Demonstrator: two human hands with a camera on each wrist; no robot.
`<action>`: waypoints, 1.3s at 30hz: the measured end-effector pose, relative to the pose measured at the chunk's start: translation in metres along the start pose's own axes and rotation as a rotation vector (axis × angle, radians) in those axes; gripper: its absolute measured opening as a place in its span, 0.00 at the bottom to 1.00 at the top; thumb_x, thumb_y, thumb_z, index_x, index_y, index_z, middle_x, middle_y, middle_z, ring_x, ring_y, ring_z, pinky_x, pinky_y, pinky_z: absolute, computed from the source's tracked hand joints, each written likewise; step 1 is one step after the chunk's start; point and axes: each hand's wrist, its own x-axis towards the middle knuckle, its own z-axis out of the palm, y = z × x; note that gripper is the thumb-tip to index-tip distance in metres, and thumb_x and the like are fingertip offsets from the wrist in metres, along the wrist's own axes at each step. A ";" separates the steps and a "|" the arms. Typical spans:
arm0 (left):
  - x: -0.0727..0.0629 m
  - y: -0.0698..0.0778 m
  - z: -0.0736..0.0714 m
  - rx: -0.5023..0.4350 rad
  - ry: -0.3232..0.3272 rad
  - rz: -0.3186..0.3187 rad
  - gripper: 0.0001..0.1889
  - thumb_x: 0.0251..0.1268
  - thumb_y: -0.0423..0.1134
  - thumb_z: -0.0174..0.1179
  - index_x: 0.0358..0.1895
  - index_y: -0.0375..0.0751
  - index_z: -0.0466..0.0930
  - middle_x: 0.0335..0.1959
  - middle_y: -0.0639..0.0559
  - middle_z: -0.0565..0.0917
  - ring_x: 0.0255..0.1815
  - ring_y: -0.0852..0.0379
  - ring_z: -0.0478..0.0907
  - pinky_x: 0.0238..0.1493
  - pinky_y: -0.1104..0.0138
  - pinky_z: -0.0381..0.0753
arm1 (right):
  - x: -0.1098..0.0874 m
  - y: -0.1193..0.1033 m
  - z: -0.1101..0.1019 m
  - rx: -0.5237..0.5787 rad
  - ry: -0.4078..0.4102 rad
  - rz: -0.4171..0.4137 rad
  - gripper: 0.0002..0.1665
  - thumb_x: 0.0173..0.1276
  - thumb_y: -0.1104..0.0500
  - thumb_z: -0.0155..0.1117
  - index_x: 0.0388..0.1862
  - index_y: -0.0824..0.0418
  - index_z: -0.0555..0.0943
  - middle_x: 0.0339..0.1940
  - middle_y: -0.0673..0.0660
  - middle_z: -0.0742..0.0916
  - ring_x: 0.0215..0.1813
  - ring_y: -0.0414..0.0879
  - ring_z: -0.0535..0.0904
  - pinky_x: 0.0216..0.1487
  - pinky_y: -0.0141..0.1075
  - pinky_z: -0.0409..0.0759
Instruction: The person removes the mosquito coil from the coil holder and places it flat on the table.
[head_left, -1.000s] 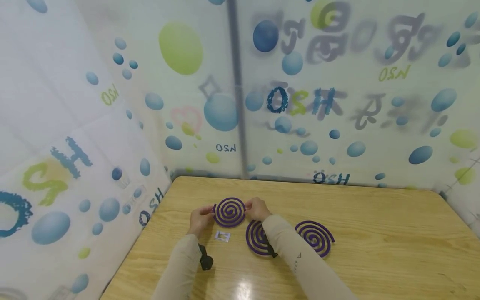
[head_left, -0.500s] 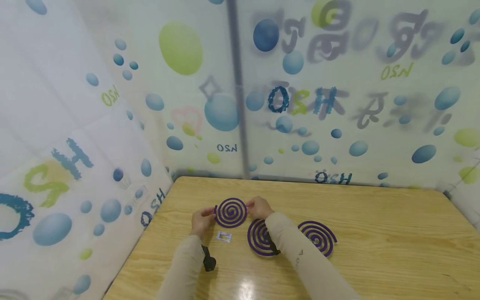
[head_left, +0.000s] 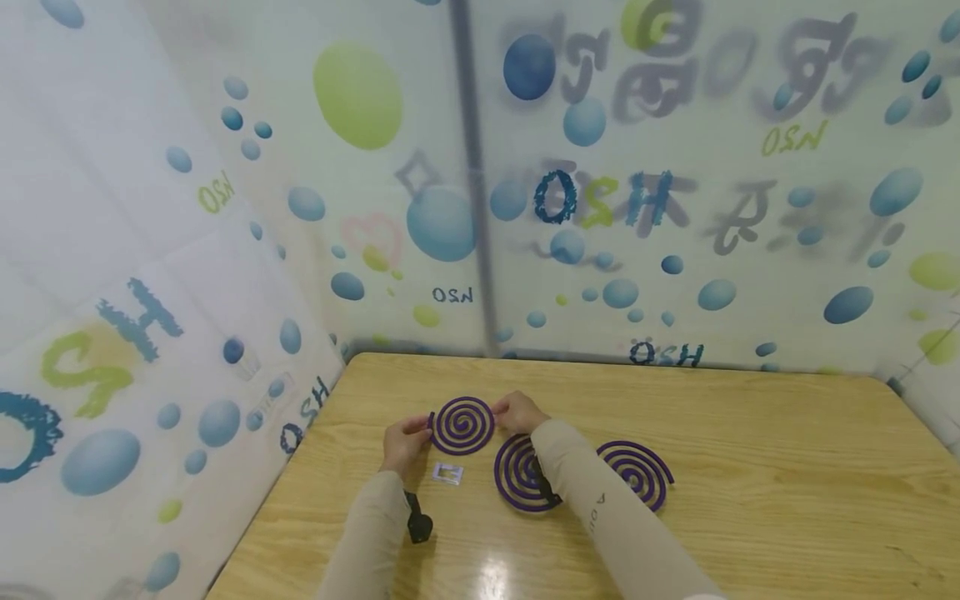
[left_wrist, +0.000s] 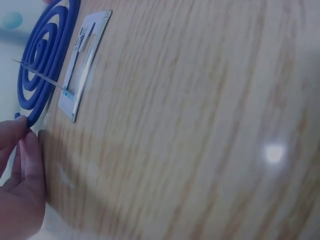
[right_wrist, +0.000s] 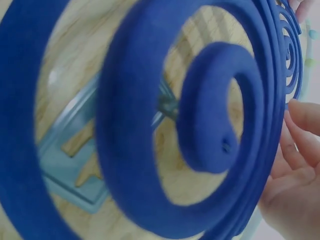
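Note:
A purple mosquito coil is held between both hands near the table's far left. My left hand pinches its left edge, by the outer end of the spiral, as the left wrist view shows. At its right edge my right hand pinches the rim with thumb and fingers. Just in front of this coil lies a small metal coil stand, a thin strip rising from it. Whether the held coil touches the table, I cannot tell.
A second coil, raised above its own metal stand, sits under my right forearm. Farther right is a third coil, partly hidden by the sleeve. The wooden table meets printed curtains at the back.

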 end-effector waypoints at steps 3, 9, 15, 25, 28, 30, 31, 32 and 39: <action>0.000 -0.001 0.001 0.010 -0.006 -0.002 0.13 0.50 0.21 0.56 0.43 0.25 0.76 0.38 0.35 0.80 0.36 0.53 0.78 0.39 0.68 0.78 | -0.016 -0.024 -0.012 0.010 -0.005 0.054 0.10 0.55 0.59 0.65 0.36 0.62 0.83 0.33 0.55 0.84 0.37 0.46 0.77 0.39 0.35 0.76; 0.002 -0.003 -0.003 0.004 -0.052 -0.033 0.15 0.52 0.22 0.56 0.46 0.24 0.75 0.41 0.34 0.79 0.39 0.50 0.78 0.44 0.63 0.77 | -0.046 -0.069 -0.032 0.029 -0.018 0.143 0.10 0.55 0.65 0.62 0.37 0.67 0.81 0.37 0.59 0.84 0.44 0.52 0.76 0.50 0.41 0.73; 0.003 -0.004 -0.009 0.018 -0.072 0.001 0.17 0.53 0.24 0.56 0.48 0.22 0.72 0.44 0.32 0.77 0.42 0.47 0.77 0.47 0.61 0.75 | -0.002 -0.002 -0.003 0.008 0.018 0.014 0.13 0.54 0.55 0.65 0.36 0.61 0.82 0.33 0.54 0.84 0.37 0.45 0.77 0.38 0.32 0.75; -0.002 -0.001 -0.014 -0.006 -0.083 -0.107 0.20 0.58 0.32 0.54 0.55 0.31 0.69 0.53 0.34 0.71 0.53 0.43 0.70 0.55 0.56 0.68 | -0.052 -0.072 -0.045 0.167 0.012 0.178 0.15 0.54 0.65 0.60 0.43 0.64 0.79 0.33 0.58 0.83 0.33 0.47 0.78 0.33 0.35 0.78; -0.002 0.001 -0.016 -0.062 -0.092 -0.118 0.20 0.59 0.32 0.53 0.56 0.32 0.68 0.54 0.35 0.71 0.53 0.44 0.70 0.53 0.58 0.71 | -0.063 -0.087 -0.055 0.258 0.013 0.213 0.17 0.57 0.64 0.60 0.46 0.65 0.77 0.37 0.60 0.83 0.37 0.50 0.79 0.37 0.38 0.79; -0.002 0.002 -0.018 -0.075 -0.093 -0.109 0.20 0.60 0.32 0.53 0.56 0.33 0.68 0.54 0.36 0.71 0.52 0.44 0.70 0.52 0.59 0.72 | -0.048 -0.064 -0.048 0.359 0.011 0.166 0.18 0.57 0.60 0.61 0.47 0.64 0.77 0.38 0.61 0.83 0.36 0.50 0.80 0.36 0.39 0.79; -0.002 0.004 -0.019 -0.081 -0.097 -0.101 0.20 0.60 0.32 0.53 0.57 0.33 0.67 0.54 0.36 0.71 0.52 0.45 0.70 0.52 0.59 0.72 | -0.038 -0.046 -0.043 0.423 0.021 0.115 0.17 0.55 0.58 0.64 0.45 0.62 0.79 0.36 0.59 0.83 0.34 0.49 0.80 0.33 0.38 0.80; -0.003 0.005 -0.020 -0.080 -0.099 -0.092 0.21 0.60 0.33 0.53 0.57 0.33 0.67 0.54 0.36 0.71 0.52 0.45 0.70 0.52 0.59 0.72 | -0.029 -0.030 -0.039 0.475 0.014 0.066 0.18 0.53 0.56 0.66 0.44 0.60 0.79 0.35 0.58 0.84 0.32 0.47 0.80 0.30 0.36 0.80; -0.009 0.017 -0.020 -0.104 -0.138 -0.022 0.21 0.61 0.33 0.53 0.57 0.30 0.67 0.55 0.35 0.70 0.54 0.44 0.69 0.54 0.58 0.70 | -0.097 -0.118 -0.083 0.574 0.062 0.229 0.21 0.58 0.68 0.58 0.52 0.69 0.73 0.44 0.64 0.81 0.42 0.52 0.79 0.46 0.42 0.77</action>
